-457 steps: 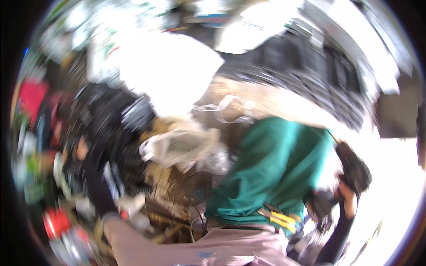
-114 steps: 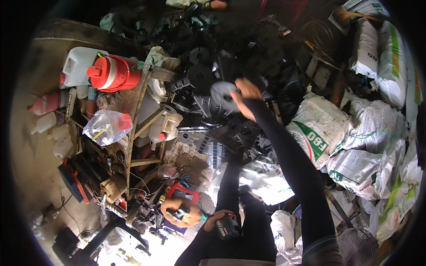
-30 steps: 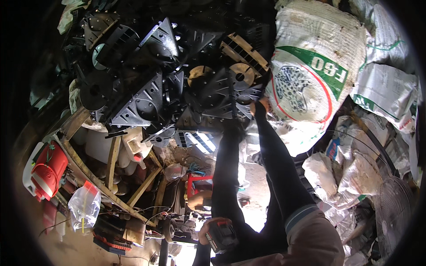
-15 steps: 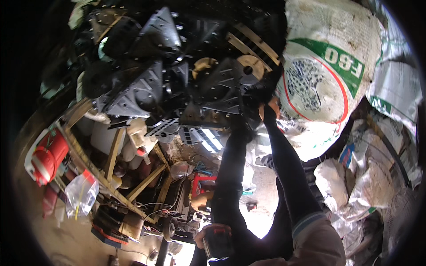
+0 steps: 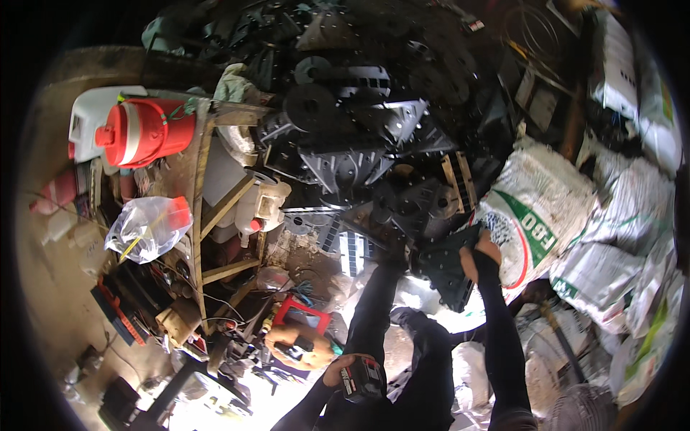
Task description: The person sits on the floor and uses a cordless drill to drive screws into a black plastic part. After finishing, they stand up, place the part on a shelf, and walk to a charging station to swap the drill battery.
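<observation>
My left hand is low in the view, wrapped round a black cordless power tool; its battery end faces up and the rest is hidden. My right hand, in a dark sleeve, grips the edge of a black, roughly triangular bracket with small holes. That bracket hangs tilted in front of a white woven sack. Beyond it lies a heap of similar black brackets, with dark round discs among them.
At left, a wooden frame supports a red drink cooler. A clear plastic bag hangs beside it. A red frame and loose tools lie near my dark-clad leg. More white sacks crowd the right side.
My right hand has come back from the heap's edge toward me, now with a bracket in it. My view has shifted, showing more of the cooler. The left hand still holds the power tool.
</observation>
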The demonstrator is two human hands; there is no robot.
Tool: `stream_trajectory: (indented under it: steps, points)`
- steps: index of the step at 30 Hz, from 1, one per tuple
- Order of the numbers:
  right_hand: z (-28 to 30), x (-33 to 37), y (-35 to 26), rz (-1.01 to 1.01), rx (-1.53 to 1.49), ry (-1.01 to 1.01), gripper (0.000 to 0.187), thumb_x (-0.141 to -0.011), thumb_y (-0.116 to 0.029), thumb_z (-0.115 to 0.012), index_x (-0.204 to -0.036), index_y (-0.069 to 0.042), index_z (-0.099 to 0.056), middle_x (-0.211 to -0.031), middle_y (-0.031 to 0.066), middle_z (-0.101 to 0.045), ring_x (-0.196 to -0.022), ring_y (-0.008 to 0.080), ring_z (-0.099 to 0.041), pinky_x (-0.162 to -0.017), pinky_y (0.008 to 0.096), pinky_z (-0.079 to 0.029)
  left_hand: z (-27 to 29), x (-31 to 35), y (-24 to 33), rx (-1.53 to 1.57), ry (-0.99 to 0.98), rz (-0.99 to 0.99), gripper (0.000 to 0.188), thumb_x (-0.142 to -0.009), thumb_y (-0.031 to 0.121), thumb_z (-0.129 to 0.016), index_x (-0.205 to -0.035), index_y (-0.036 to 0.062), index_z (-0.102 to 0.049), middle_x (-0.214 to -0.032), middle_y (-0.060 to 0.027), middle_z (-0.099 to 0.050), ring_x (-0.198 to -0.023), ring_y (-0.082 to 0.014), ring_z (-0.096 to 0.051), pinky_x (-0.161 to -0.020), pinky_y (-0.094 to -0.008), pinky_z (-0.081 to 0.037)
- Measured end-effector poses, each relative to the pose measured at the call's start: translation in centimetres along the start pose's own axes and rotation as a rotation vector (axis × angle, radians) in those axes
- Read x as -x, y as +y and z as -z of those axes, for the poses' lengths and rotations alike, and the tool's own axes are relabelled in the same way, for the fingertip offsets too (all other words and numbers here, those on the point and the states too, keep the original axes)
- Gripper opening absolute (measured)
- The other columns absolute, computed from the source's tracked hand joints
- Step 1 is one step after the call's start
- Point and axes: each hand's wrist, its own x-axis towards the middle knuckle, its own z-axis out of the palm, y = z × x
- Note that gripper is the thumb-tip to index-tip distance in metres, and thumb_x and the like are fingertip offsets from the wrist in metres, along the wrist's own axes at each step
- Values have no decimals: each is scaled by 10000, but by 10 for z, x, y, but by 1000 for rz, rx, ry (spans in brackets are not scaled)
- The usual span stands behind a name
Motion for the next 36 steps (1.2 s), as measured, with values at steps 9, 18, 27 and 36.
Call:
stream_trajectory:
  steps: [9, 18, 27, 36]
  points:
    - [132, -133, -300, 621, -102, 707, 590, -766, -278, -692, -1168, 7, -367, -732, 255, -649, -711, 459, -634, -635, 546, -495, -6, -3, 18, 169, -145, -6, 607, -915, 392, -477, -1282, -91, -457, -1223, -255, -563, -1038, -351, -627, -868, -455, -536]
    - [59, -200, -478, 882, -129, 914, 199, -871, -220, -524, -961, -51, -580, -662, 153, -645, -647, 352, -647, -624, 484, -513, 10, -1, 15, 386, -152, -83, 606, -901, 418, -515, -1285, -48, -459, -1191, -226, -571, -1006, -337, -632, -803, -460, -558]
    - [39, -262, -93, 555, -475, 896, 317, -875, -307, -631, -1058, -49, -609, -884, 116, -669, -773, 239, -646, -709, 341, -500, 13, -6, 22, 298, -190, 5, 668, -897, 413, -486, -1277, -136, -444, -1203, -277, -577, -1072, -338, -621, -923, -422, -521]
    - [-202, -226, 95, -478, -402, 376, 743, -748, -472, -759, -1248, 23, -521, -1187, 284, -576, -1048, 381, -602, -940, 455, -453, 7, 9, 60, 145, 26, 51, 740, -850, 474, -568, -1265, -132, -470, -1225, -332, -544, -1081, -384, -605, -927, -463, -516]
